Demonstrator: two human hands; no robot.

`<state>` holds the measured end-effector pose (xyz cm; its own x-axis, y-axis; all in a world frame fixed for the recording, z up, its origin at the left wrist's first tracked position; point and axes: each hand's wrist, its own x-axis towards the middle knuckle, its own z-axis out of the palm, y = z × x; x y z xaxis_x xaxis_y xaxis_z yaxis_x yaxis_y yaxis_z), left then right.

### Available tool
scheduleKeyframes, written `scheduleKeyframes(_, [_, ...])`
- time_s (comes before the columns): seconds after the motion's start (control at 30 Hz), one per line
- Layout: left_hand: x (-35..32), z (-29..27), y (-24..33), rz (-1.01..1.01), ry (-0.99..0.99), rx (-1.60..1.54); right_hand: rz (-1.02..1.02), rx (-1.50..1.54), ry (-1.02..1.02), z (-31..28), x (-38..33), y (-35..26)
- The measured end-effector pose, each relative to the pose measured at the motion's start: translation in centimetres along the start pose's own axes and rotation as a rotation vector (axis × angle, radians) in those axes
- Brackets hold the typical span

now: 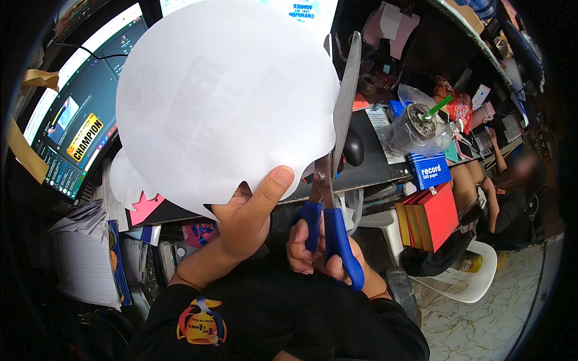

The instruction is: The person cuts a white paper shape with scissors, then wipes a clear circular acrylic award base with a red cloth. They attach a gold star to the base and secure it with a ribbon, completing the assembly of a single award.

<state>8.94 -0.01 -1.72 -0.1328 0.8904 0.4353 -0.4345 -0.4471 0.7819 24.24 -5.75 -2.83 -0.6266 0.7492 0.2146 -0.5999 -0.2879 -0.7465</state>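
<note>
The left hand (pixel 244 219) pinches a large white paper cutout (pixel 223 102), thumb pressed on its lower edge. The right hand (pixel 319 253) has its fingers curled through blue-handled scissors (pixel 334 180), whose blades seem to stand nearly closed along the paper's right edge.

Curved dark monitor (pixel 72 138) at left, blue paper ream package (pixel 428 171) right, red boxes (pixel 436 216) below it

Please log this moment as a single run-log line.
left hand: holds white paper cutout up | right hand: grips blue-handled scissors, blades at paper's right edge | behind: monitor
</note>
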Motion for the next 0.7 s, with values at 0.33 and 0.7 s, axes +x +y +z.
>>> scheduleKeyframes(0.33, [1.3, -4.6, 0.8, 0.114, -0.454, -0.177, -0.061, -0.006, 0.023, -0.8, -0.8, -1.0])
scheduleKeyframes(0.7, [2.9, -3.8, 3.9, 0.082, 0.039, 0.122, -0.144, -0.033, 0.000, -1.1, -0.7, -1.1])
